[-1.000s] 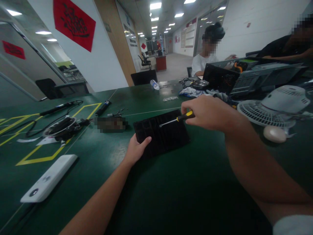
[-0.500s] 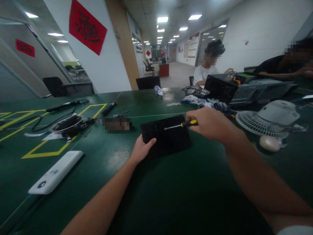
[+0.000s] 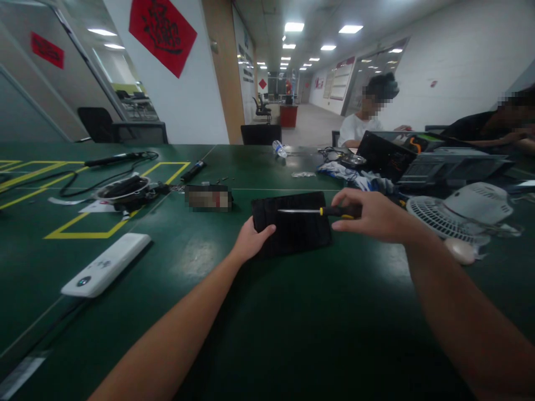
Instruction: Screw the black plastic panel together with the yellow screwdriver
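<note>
Right hand first: its thumb and fingers pinch the handle of a screwdriver, whose shaft lies nearly level across the view of a flat black panel. The left hand grips the panel's left edge, thumb on the face that shows. The panel is between the two hands, over the green surface; whether it rests there cannot be told.

The screwdriver could skid and scratch the panel or catch the left thumb, since its shaft points toward that side. Held by one edge only, the panel might also twist or tip if pressed near its free right end.

Hard to judge is the screwdriver's tip, which may touch the panel or stop short. Black on black hides any fine detail, the left fingers vanish behind the panel, the right hand covers part of the handle, and a block nearby is pixelated.
</note>
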Available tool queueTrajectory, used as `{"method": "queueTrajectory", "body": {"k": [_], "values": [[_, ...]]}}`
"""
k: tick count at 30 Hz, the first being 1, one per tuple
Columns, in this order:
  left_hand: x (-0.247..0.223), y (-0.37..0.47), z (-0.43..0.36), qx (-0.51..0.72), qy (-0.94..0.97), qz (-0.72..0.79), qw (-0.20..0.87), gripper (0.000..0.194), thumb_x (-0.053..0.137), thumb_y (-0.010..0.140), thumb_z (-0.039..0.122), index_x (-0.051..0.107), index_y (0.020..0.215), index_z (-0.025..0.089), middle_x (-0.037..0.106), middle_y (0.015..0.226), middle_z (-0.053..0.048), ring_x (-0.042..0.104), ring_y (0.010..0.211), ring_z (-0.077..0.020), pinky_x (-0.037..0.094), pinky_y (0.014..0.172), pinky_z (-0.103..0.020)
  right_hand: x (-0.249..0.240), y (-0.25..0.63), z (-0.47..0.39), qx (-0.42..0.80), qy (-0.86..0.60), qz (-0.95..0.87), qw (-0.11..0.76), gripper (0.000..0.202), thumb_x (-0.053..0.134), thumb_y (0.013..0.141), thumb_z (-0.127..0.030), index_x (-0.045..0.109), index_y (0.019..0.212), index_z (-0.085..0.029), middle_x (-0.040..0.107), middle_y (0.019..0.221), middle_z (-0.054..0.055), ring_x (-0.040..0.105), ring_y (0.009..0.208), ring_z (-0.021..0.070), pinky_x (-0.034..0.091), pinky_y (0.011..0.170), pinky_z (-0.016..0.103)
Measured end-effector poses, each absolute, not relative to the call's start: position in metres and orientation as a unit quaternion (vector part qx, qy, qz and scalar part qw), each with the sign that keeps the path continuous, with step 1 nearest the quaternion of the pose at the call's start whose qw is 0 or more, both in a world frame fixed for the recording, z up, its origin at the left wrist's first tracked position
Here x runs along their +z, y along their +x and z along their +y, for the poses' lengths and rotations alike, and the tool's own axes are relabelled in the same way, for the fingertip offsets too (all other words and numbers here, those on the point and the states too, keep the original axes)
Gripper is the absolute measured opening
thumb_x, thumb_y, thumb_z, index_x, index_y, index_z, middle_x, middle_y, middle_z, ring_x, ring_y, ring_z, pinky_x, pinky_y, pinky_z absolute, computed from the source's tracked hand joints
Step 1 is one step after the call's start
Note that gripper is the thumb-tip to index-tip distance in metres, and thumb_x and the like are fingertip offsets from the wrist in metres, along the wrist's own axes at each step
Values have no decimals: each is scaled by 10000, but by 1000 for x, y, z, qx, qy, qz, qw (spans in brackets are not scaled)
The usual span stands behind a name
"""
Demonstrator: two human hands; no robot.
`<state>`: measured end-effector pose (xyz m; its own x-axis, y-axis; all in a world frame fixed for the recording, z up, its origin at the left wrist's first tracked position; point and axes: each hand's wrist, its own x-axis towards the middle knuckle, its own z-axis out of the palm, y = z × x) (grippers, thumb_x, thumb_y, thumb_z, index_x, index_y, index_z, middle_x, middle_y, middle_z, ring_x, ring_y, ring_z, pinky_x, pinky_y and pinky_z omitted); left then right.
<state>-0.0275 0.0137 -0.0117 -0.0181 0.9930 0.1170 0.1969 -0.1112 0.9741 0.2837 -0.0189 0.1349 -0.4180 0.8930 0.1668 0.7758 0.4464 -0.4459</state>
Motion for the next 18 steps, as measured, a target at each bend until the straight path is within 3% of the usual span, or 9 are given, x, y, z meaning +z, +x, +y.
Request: {"method": "queueTrajectory", "body": {"k": [3, 7, 11, 14, 18], "values": [[-14, -28, 14, 485, 563, 523, 417, 467, 844, 784, 350, 694, 1183, 159, 786, 1226, -164, 745, 1173, -343, 569, 1061, -546, 154, 287, -23, 67, -494, -835, 231, 239, 712, 865, -398, 736, 1039, -236, 786, 989, 42, 723, 889, 252, 515, 807, 383], [-15, -29, 14, 480, 573, 518, 416, 485, 824, 806, 369, 677, 1215, 155, 776, 1257, -170, 739, 1188, -339, 565, 1069, -546, 171, 295, -30, -33, -503, -836, 219, 262, 665, 893, -392, 792, 1053, -227, 807, 1032, 94, 740, 943, 321, 539, 862, 455], [-13, -28, 13, 466, 582, 535, 397, 475, 813, 811, 381, 674, 1211, 166, 780, 1250, -153, 739, 1186, -338, 563, 1077, -544, 169, 303, -26, -47, -485, -851, 193, 275, 644, 885, -343, 817, 1068, -233, 823, 1060, 91, 752, 966, 353, 548, 904, 489], [-12, -28, 12, 461, 581, 540, 398, 483, 799, 817, 408, 669, 1225, 185, 782, 1239, -132, 744, 1171, -333, 581, 1053, -538, 165, 303, -21, -41, -477, -859, 181, 250, 676, 862, -329, 821, 1062, -289, 824, 1101, 50, 752, 1000, 340, 540, 934, 479], [-8, -27, 11, 461, 571, 552, 395, 498, 813, 789, 443, 667, 1192, 189, 791, 1205, -128, 751, 1147, -342, 600, 1024, -540, 161, 294, -18, -49, -466, -867, 169, 249, 661, 881, -279, 821, 1072, -277, 811, 1100, 50, 737, 1032, 318, 522, 918, 449]]}}
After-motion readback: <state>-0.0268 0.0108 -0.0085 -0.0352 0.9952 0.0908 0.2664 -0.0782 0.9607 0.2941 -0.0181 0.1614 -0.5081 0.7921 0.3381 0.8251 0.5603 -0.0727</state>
